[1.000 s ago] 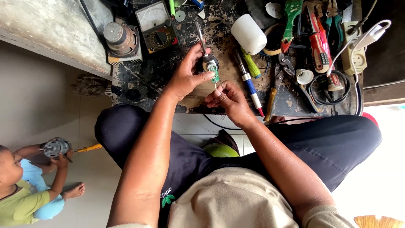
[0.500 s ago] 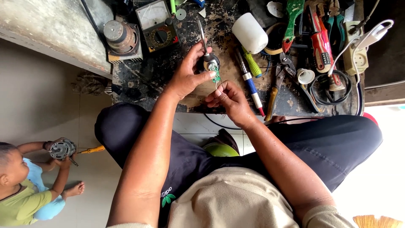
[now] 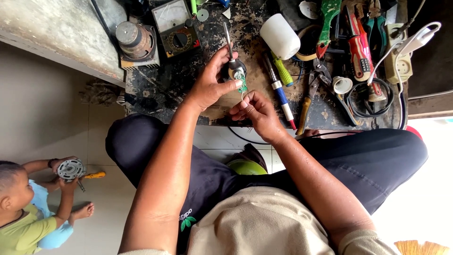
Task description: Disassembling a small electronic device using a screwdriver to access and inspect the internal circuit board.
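Cluttered, stained workbench point(image 3: 188, 94) fills the view. Left hand point(image 3: 210, 85) clamps a small dark motor point(image 3: 234, 72) with a green circuit board point(image 3: 242, 84) near the bench's front edge; right hand point(image 3: 255, 108) pinches its thin wire point(image 3: 245, 96). Best keep the motor steady and pull gently; screwdrivers point(image 3: 281, 89) lie beside.

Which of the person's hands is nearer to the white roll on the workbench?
Right. The right hand sits just below and left of the white roll; the left hand, holding a small round part, lies farther left.
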